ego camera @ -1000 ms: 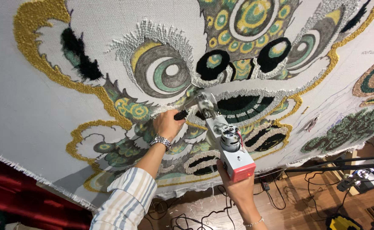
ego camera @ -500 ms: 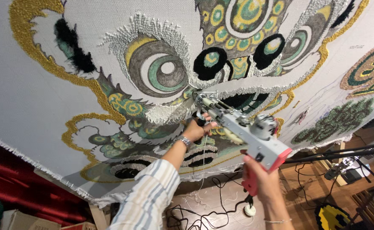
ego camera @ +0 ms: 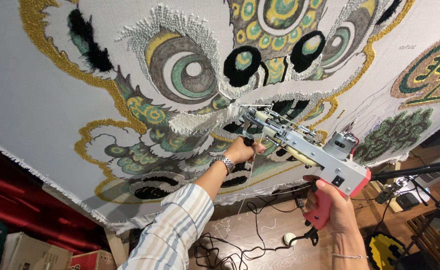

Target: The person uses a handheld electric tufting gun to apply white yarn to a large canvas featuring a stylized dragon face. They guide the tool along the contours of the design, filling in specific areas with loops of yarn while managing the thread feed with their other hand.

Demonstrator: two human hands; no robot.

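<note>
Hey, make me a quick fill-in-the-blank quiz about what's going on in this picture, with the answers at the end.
1. The right hand grips the ____ handle of the tufting gun.
2. The left hand holds the gun's front grip and wears a metal ____ on its wrist.
3. The gun's tip touches the stretched cloth just below the design's big round ____.
4. The left arm's sleeve is ____.

Missing words: red; watch; eye; striped

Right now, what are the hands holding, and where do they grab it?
The tufting gun: the right hand grips its red handle, the left hand holds the black grip under its front.
</note>
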